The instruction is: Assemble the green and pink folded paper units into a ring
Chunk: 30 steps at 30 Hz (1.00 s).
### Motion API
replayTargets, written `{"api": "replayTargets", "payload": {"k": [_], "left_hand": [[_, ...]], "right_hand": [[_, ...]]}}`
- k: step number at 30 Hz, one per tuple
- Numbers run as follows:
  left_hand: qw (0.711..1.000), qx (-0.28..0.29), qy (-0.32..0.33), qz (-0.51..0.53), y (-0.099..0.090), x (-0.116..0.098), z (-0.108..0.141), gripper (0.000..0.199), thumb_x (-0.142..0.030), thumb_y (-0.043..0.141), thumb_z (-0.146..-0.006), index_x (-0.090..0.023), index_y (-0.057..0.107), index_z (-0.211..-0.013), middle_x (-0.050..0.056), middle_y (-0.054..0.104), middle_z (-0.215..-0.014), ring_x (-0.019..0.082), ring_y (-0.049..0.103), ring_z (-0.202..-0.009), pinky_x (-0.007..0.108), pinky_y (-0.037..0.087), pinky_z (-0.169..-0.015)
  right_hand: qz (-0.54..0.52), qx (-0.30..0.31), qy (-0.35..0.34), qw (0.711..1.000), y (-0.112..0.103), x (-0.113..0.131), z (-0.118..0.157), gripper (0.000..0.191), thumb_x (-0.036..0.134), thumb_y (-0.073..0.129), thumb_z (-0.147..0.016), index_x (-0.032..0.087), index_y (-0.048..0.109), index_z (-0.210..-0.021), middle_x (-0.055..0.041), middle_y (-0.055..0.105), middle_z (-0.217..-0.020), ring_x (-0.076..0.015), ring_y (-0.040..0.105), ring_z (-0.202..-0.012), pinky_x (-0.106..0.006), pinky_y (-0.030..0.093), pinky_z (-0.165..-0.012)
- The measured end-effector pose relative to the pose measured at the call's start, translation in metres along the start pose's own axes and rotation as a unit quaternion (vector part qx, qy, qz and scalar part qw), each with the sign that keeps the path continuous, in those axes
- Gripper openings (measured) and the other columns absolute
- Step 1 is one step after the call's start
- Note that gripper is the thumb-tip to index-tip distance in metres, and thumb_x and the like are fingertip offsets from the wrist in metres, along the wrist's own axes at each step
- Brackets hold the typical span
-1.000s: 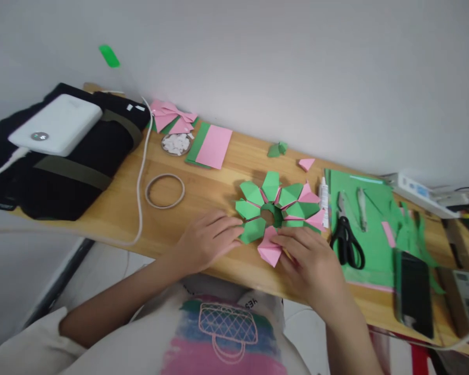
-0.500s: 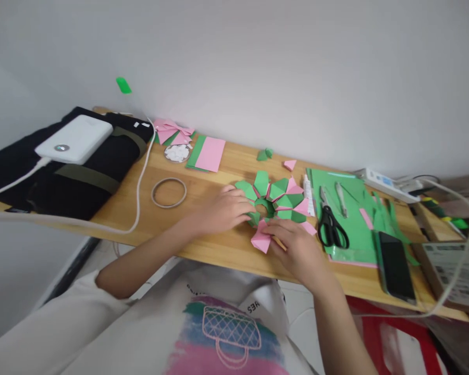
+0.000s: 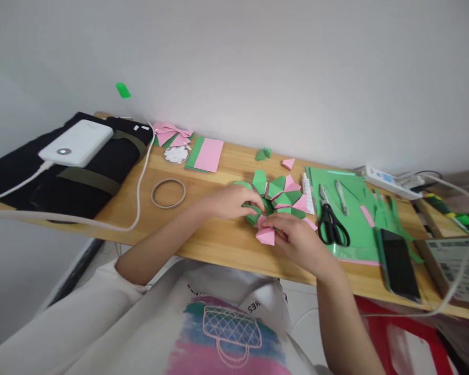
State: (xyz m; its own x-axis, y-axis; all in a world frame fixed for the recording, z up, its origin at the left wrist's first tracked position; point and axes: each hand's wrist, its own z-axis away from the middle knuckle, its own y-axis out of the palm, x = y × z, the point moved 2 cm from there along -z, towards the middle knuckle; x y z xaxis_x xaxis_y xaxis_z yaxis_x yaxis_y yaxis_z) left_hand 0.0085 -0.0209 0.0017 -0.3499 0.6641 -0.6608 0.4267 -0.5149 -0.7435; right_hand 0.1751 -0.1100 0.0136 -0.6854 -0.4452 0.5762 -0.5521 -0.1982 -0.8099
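A ring of folded green and pink paper pieces (image 3: 287, 199) lies on the wooden table, right of centre. My left hand (image 3: 234, 202) is closed on the ring's left side, its fingertips pinching a green folded piece. At the near side, my right hand (image 3: 297, 234) pinches a pink folded piece (image 3: 266, 235) between thumb and fingers, against the ring. My fingers hide part of the ring's centre and near edge. Behind the ring lie a small green folded piece (image 3: 263, 153) and a small pink one (image 3: 288, 164).
Black scissors (image 3: 332, 226) and a cutter (image 3: 341, 197) lie on green sheets (image 3: 359, 239), beside a phone (image 3: 399, 265) and glue tube (image 3: 307, 192). Leftward are a tape ring (image 3: 168, 206), pink and green cards (image 3: 209, 154), a dish of white bits (image 3: 176, 154) and a power bank (image 3: 78, 141).
My left fingers have moved from resting flat on the ring to a curled pinch at its left side. The pink piece in my right hand has turned and shifted slightly right and up.
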Motion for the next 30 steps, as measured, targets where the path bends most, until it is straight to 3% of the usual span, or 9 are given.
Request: {"api": "replayTargets", "payload": {"k": [7, 13, 21, 26, 30], "left_hand": [[0.998, 0.045, -0.013, 0.039, 0.002, -0.009, -0.002, 0.017, -0.011, 0.064, -0.083, -0.014, 0.074, -0.096, 0.005, 0.075, -0.093, 0.016, 0.066, -0.082, 0.023, 0.046, -0.071], [0.993, 0.085, -0.013, 0.08, 0.01, -0.018, -0.005, 0.015, -0.011, 0.066, -0.081, -0.014, 0.074, -0.094, 0.003, 0.074, -0.087, 0.011, 0.064, -0.07, 0.02, 0.046, -0.064], [0.992, 0.091, -0.027, 0.089, 0.013, -0.019, -0.007, 0.015, -0.01, 0.066, -0.08, -0.011, 0.073, -0.093, 0.004, 0.073, -0.083, 0.011, 0.061, -0.068, 0.019, 0.044, -0.06], [0.991, 0.092, -0.02, 0.089, 0.013, -0.019, -0.003, 0.012, -0.008, 0.064, -0.08, -0.012, 0.072, -0.088, 0.001, 0.071, -0.077, 0.01, 0.062, -0.068, 0.019, 0.043, -0.058], [0.993, 0.074, -0.014, 0.087, 0.017, -0.02, 0.003, 0.016, -0.01, 0.07, -0.076, -0.012, 0.071, -0.091, 0.003, 0.073, -0.086, 0.013, 0.066, -0.078, 0.021, 0.047, -0.066]], "right_hand": [[0.002, 0.017, 0.007, 1.0, -0.011, 0.003, 0.011, 0.035, -0.002, 0.044, -0.078, 0.017, 0.07, -0.092, -0.0063, 0.073, -0.097, -0.0192, 0.067, -0.091, -0.035, 0.054, -0.082], [-0.022, 0.073, -0.014, 0.997, -0.018, -0.003, 0.019, 0.041, -0.002, 0.04, -0.076, 0.018, 0.071, -0.092, -0.007, 0.073, -0.099, -0.0188, 0.068, -0.092, -0.034, 0.055, -0.082], [-0.073, 0.136, 0.042, 0.987, -0.027, -0.008, 0.003, 0.047, -0.004, 0.035, -0.066, 0.018, 0.068, -0.092, -0.0029, 0.073, -0.093, -0.0151, 0.068, -0.088, -0.029, 0.053, -0.08], [-0.076, 0.124, 0.052, 0.988, -0.028, -0.008, -0.003, 0.04, -0.002, 0.038, -0.066, 0.018, 0.061, -0.093, -0.0034, 0.069, -0.091, -0.0158, 0.065, -0.086, -0.029, 0.051, -0.076], [-0.092, 0.108, 0.052, 0.989, -0.025, -0.006, 0.001, 0.043, -0.002, 0.037, -0.068, 0.019, 0.056, -0.101, -0.0041, 0.069, -0.095, -0.0158, 0.066, -0.09, -0.029, 0.051, -0.077]]}}
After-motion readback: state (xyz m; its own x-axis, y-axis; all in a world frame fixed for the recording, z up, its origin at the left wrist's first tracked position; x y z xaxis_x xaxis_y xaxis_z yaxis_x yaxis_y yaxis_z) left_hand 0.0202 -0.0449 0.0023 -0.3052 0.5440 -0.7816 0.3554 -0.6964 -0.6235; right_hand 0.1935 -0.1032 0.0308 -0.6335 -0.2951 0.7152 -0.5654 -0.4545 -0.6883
